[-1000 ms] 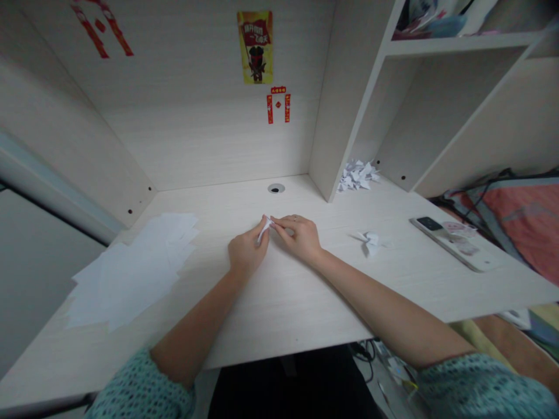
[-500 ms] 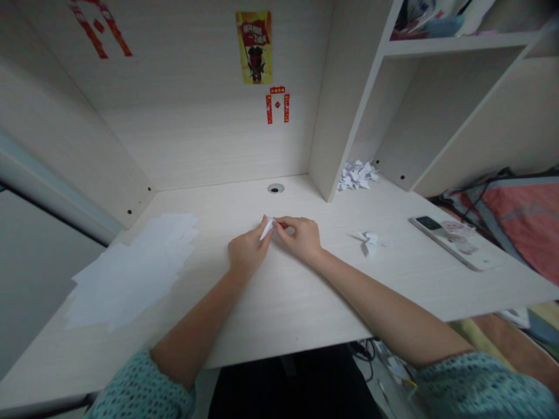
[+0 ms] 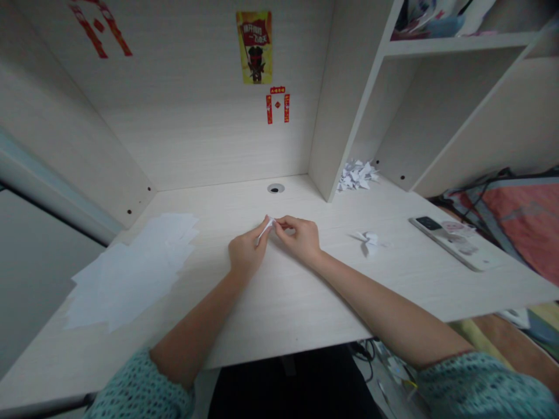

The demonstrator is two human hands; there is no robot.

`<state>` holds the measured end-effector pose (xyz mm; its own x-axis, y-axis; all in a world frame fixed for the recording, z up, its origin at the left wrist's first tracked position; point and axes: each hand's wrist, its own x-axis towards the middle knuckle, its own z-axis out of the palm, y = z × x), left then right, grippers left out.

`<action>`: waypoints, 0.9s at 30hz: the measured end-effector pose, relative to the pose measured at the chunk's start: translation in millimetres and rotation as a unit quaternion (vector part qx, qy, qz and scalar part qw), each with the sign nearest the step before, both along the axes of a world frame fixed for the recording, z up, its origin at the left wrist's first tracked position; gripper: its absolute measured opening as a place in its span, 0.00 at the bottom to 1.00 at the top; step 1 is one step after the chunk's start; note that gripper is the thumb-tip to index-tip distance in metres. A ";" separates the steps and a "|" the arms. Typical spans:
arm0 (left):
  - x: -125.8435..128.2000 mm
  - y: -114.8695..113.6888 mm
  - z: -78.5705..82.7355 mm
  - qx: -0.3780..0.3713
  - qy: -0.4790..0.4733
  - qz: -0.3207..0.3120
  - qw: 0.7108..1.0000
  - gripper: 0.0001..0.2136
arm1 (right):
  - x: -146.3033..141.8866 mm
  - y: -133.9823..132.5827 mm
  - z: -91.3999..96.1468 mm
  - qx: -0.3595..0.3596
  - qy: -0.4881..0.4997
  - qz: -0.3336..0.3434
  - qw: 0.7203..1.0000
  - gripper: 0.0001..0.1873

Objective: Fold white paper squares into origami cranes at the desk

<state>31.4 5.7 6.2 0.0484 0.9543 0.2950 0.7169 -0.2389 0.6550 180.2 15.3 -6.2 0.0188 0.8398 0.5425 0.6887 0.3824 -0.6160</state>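
A small folded piece of white paper (image 3: 264, 230) stands pinched between my left hand (image 3: 248, 249) and my right hand (image 3: 300, 238), just above the middle of the light wood desk (image 3: 283, 302). The left fingers hold its lower part, and the right fingertips press its upper tip. Much of the paper is hidden by my fingers. To the right of my right hand, a finished white origami crane (image 3: 369, 242) rests on the desk, not touching either hand.
Loose white paper sheets (image 3: 135, 270) lie at the desk's left. A heap of paper cranes (image 3: 357, 176) sits under the shelf unit (image 3: 358, 87). A phone and papers (image 3: 449, 240) lie near the right edge. A cable hole (image 3: 275, 188) and a wall poster (image 3: 254, 48) are ahead.
My hands have stayed close together at the paper. The right fingers have shifted slightly on its tip, and the paper now leans a little further left.
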 end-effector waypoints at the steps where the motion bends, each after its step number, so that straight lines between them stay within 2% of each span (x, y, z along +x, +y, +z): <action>1: 0.1 -0.1 -0.4 0.009 -0.001 0.000 1.000 0.18 | -0.1 0.0 -0.1 0.000 0.004 0.001 1.000 0.12; 5: 0.2 0.4 -3.1 0.081 -0.004 -0.030 0.996 0.16 | -0.5 0.7 -0.8 -0.006 0.009 0.009 1.000 0.12; 8: -0.5 1.7 -5.4 0.107 -0.017 -0.051 0.993 0.15 | -0.5 0.7 -0.2 -0.007 0.009 0.023 1.000 0.11; 12: -1.6 3.5 -7.5 0.110 -0.004 -0.056 0.992 0.15 | -0.5 -1.0 2.2 0.000 0.003 0.052 0.999 0.15; 16: -1.2 4.5 -8.3 0.108 -0.034 -0.054 0.992 0.13 | -0.4 -1.5 2.5 -0.001 0.004 0.061 0.998 0.14; 22: -0.5 6.0 -9.0 0.099 -0.133 -0.069 0.984 0.13 | -0.4 2.2 -1.8 -0.023 0.064 0.065 0.996 0.12; 27: -0.4 5.0 -8.6 0.100 -0.129 -0.076 0.984 0.11 | -1.6 5.3 -6.5 -0.034 0.112 0.080 0.990 0.10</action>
<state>31.0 10.7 -2.4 0.0854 0.8631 0.4978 0.4790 -0.4737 0.7390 178.6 20.6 -12.7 -0.0038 0.8764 0.4816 0.4662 0.4276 -0.7745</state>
